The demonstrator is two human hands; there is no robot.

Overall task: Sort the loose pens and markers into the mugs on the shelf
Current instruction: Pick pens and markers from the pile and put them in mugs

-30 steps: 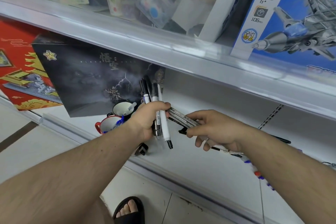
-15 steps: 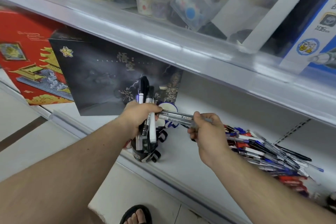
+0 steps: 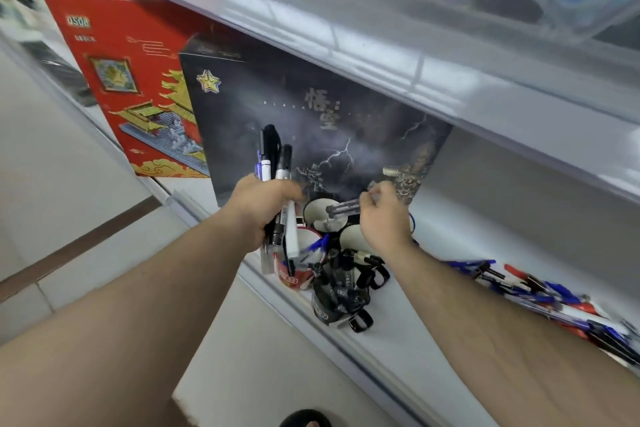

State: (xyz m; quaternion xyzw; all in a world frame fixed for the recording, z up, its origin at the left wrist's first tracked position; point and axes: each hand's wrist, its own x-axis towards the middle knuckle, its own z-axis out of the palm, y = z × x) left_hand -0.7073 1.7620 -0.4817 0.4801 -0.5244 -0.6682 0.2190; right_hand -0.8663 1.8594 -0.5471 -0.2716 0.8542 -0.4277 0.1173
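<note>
The left hand [image 3: 258, 208] grips an upright bundle of markers [image 3: 273, 163] beside the mugs [image 3: 320, 215] on the shelf [image 3: 485, 253]. The right hand [image 3: 382, 215] pinches two dark pens [image 3: 343, 209] above a white mug. Loose pens [image 3: 540, 291] lie heaped to the right.

Mugs [image 3: 323, 215] on shelf [image 3: 408, 329], boxes [image 3: 311, 121] behind, loose pens [image 3: 554, 295] right.

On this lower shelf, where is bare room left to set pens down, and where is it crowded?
Bare shelf shows behind the right hand, between the black box and the loose pen pile. A smaller strip lies between the black mug and that pile. The mugs crowd together under both hands; the left hand grips a bundle of markers.
</note>
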